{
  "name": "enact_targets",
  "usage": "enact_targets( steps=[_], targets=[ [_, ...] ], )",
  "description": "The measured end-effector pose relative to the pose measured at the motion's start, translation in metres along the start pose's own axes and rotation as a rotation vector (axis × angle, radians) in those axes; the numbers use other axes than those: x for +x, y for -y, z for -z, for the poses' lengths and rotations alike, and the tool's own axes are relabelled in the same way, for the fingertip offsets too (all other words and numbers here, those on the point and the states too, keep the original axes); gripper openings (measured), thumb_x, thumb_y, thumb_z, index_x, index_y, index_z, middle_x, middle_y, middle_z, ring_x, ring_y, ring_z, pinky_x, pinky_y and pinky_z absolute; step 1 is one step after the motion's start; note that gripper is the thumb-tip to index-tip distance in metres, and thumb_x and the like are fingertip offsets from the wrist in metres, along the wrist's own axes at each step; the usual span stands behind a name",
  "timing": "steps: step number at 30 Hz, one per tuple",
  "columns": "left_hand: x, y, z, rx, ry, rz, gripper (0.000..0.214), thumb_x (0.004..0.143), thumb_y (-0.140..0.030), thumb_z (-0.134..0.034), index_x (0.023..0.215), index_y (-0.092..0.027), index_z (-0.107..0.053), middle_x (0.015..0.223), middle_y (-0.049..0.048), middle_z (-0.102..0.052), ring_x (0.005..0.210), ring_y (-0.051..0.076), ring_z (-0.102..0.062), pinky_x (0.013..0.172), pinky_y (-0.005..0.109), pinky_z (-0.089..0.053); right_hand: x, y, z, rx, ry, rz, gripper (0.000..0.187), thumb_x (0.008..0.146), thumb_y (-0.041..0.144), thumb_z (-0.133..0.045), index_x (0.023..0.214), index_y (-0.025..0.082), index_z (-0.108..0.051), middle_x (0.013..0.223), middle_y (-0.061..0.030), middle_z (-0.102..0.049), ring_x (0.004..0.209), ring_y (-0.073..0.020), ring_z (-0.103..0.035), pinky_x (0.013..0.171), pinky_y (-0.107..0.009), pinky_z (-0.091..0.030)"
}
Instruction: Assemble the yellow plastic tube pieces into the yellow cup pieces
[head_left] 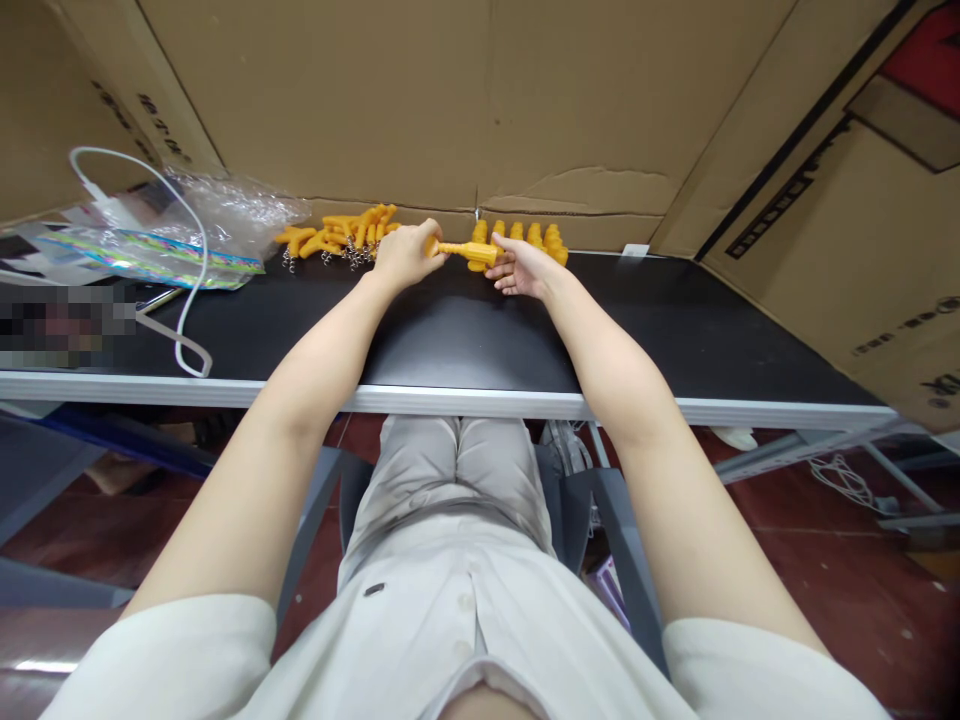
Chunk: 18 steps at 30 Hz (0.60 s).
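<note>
Both my hands meet at the far side of a black table [465,340]. My left hand [403,255] is closed around one end of a long yellow plastic piece [463,250]. My right hand [520,268] pinches the thicker right end of the same piece with thumb and fingers. Behind the right hand stands a row of several short yellow parts [532,236]. To the left of my left hand lies a heap of yellow stick parts with small metal springs [341,238].
A crumpled clear plastic bag [217,215] and colourful packaging [142,258] lie at the table's far left, with a white cable [196,290] looping over them. Cardboard sheets [480,100] wall in the back and right. The table's metal front edge [480,402] runs above my lap.
</note>
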<state>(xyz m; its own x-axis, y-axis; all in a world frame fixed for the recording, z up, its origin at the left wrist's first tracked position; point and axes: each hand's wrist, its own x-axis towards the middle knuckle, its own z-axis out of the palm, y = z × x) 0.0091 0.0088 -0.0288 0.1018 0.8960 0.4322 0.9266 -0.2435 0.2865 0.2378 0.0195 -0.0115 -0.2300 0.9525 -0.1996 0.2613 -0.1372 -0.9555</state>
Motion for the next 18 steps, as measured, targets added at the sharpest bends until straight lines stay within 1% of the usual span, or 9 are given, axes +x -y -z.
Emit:
enact_targets(
  steps=[3,5,8,12,14,16,18],
  targets=[
    [-0.002,-0.004,0.003,0.011,-0.012,0.004,0.044,0.101,-0.037,-0.072,0.142,-0.025,-0.079,0.125,0.0141,-0.083,0.136,0.043,-0.071,0.116,0.050,-0.054,-0.002,0.001,0.000,-0.020,0.004,-0.008,0.054,0.108,0.074,-0.064,0.093,0.022,-0.059,0.069,-0.0002,-0.064,0.065,-0.0161,-0.054,0.077,-0.034,-0.048],
    [-0.002,-0.006,0.004,0.024,-0.008,0.030,0.043,0.101,-0.037,-0.072,0.141,-0.023,-0.081,0.129,0.0160,-0.083,0.137,0.046,-0.070,0.118,0.052,-0.053,-0.003,0.001,-0.001,-0.023,-0.011,-0.025,0.054,0.109,0.073,-0.063,0.095,0.022,-0.060,0.068,0.0002,-0.063,0.065,-0.0156,-0.054,0.077,-0.034,-0.049],
    [-0.001,-0.008,0.003,0.043,-0.008,0.063,0.045,0.102,-0.031,-0.069,0.144,-0.021,-0.082,0.136,0.0176,-0.082,0.140,0.047,-0.069,0.121,0.054,-0.051,-0.004,0.002,-0.003,-0.038,-0.003,-0.055,0.050,0.114,0.067,-0.059,0.094,0.020,-0.061,0.068,0.0004,-0.063,0.061,-0.0137,-0.051,0.076,-0.034,-0.049],
    [0.003,-0.006,-0.003,0.037,-0.022,0.058,0.047,0.102,-0.022,-0.063,0.144,-0.023,-0.082,0.138,0.0148,-0.082,0.140,0.043,-0.069,0.122,0.053,-0.052,-0.004,0.002,-0.008,-0.055,0.073,-0.086,0.052,0.120,0.056,-0.048,0.090,0.018,-0.065,0.067,-0.0013,-0.062,0.056,-0.0119,-0.047,0.071,-0.033,-0.046],
    [0.003,-0.004,-0.006,0.039,-0.018,0.050,0.047,0.101,-0.020,-0.061,0.143,-0.024,-0.083,0.138,0.0138,-0.082,0.140,0.042,-0.070,0.121,0.052,-0.052,-0.004,0.001,-0.010,-0.058,0.085,-0.082,0.050,0.120,0.053,-0.051,0.088,0.018,-0.065,0.065,-0.0014,-0.062,0.054,-0.0122,-0.046,0.069,-0.034,-0.046],
    [0.003,-0.004,-0.009,0.032,-0.002,0.034,0.047,0.100,-0.020,-0.062,0.141,-0.025,-0.083,0.135,0.0124,-0.083,0.140,0.041,-0.070,0.120,0.050,-0.053,-0.003,-0.001,-0.012,-0.063,0.090,-0.063,0.044,0.117,0.049,-0.059,0.088,0.018,-0.065,0.065,-0.0011,-0.063,0.053,-0.0123,-0.046,0.068,-0.034,-0.046],
    [0.002,-0.004,-0.011,0.021,0.021,0.018,0.046,0.100,-0.021,-0.063,0.140,-0.028,-0.085,0.131,0.0110,-0.084,0.139,0.040,-0.071,0.120,0.049,-0.053,-0.004,-0.001,-0.013,-0.068,0.096,-0.034,0.040,0.117,0.045,-0.061,0.087,0.018,-0.065,0.065,-0.0008,-0.064,0.052,-0.0113,-0.047,0.064,-0.031,-0.043]
  ],
)
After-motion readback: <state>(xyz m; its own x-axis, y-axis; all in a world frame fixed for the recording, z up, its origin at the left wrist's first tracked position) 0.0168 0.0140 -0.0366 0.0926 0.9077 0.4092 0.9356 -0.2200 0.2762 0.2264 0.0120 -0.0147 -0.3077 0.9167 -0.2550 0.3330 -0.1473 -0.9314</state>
